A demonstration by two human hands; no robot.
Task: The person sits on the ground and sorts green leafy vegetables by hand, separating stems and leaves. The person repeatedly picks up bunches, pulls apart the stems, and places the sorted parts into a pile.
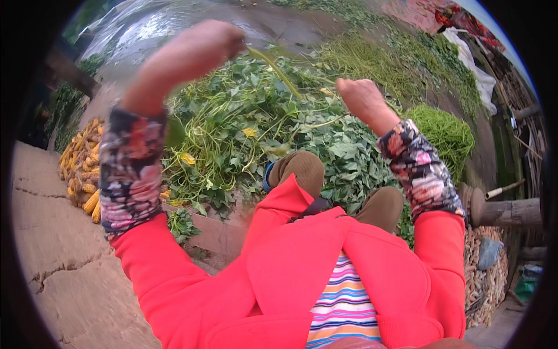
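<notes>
My left hand (205, 48), blurred by motion, is raised over the far left of a heap of leafy green vines (231, 109). A pale green vine stem (277, 72) hangs from its closed fingers, slanting down to the right. My right hand (364, 100) is closed at the right of the heap. Thin stems meet its fingers, and another stem (327, 123) runs beneath it towards the left. A pile of loose green leaves (348, 161) lies between the heap and my knees.
Yellow corn cobs (85, 161) are piled at the left, beside a cracked earthen-looking ledge (61, 253). Thin green stems (442, 135) form a mound at the right, with more spread behind. A wooden post (508, 211) juts in near my right elbow. A low board (213, 235) stands by my leg.
</notes>
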